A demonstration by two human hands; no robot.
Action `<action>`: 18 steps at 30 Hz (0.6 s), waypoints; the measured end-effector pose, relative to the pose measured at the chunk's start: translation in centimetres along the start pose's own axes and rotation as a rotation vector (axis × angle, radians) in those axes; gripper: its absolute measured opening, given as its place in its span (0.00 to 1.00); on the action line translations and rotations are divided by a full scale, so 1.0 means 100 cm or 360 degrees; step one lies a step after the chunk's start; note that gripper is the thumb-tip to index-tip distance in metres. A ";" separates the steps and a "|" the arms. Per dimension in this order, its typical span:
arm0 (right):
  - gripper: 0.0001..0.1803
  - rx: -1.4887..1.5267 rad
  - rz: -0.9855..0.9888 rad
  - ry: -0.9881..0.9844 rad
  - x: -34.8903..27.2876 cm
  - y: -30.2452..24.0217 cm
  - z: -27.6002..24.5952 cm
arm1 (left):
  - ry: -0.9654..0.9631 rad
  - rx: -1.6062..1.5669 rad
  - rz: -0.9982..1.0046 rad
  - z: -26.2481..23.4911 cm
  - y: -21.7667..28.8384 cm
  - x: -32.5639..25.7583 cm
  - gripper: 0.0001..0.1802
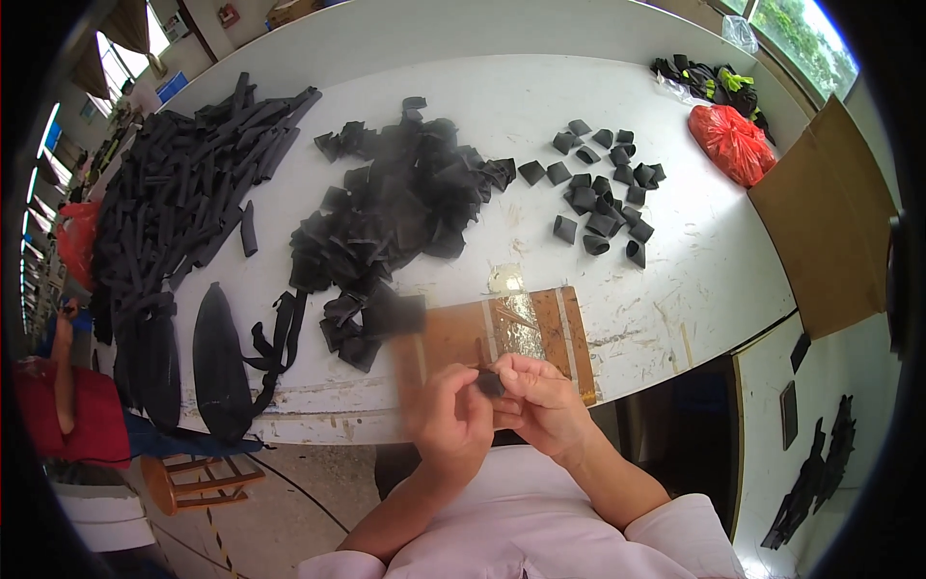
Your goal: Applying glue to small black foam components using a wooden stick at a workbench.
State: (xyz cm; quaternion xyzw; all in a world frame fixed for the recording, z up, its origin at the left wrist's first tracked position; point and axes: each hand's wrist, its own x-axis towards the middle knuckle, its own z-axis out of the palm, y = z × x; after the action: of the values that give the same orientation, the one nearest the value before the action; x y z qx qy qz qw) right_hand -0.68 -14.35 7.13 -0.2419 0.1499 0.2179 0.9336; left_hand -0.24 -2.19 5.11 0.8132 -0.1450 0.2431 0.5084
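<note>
The left hand [446,425] and right hand [545,394] grip one small black fabric piece [491,384] between their fingertips, low in the centre of the frame, over the near part of a wooden board [557,333]. Progress looks partial, I'd judge: a scatter of open black loops [603,220] right of upper centre seems to be the finished share, while the bigger heap of flatter black pieces [410,198] in the middle of the table [699,256] probably remains. The held piece appears unfinished — its exact stage is hidden by the fingers. Long black strips [183,183] fill the upper left — whether they belong to this work, I cannot tell.
</note>
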 end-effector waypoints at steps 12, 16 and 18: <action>0.18 -0.1447 -0.0388 -0.0479 0.014 -0.064 0.061 | -0.0481 -0.3518 -0.1662 -0.037 0.016 0.059 0.07; 0.19 -0.1277 -0.0038 -0.0348 0.029 -0.050 0.026 | -0.0263 -0.3034 -0.1767 -0.028 -0.013 0.040 0.11; 0.18 -0.1316 -0.0228 -0.0300 0.027 -0.047 0.029 | -0.0368 -0.2721 -0.1661 -0.027 -0.011 0.043 0.13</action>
State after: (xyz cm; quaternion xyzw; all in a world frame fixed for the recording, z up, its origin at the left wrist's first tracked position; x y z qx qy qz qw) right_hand 4.33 -15.65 10.30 -0.5845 -0.0531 0.2153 0.7805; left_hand 3.18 0.80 7.59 0.1563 0.0549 -0.2759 0.9468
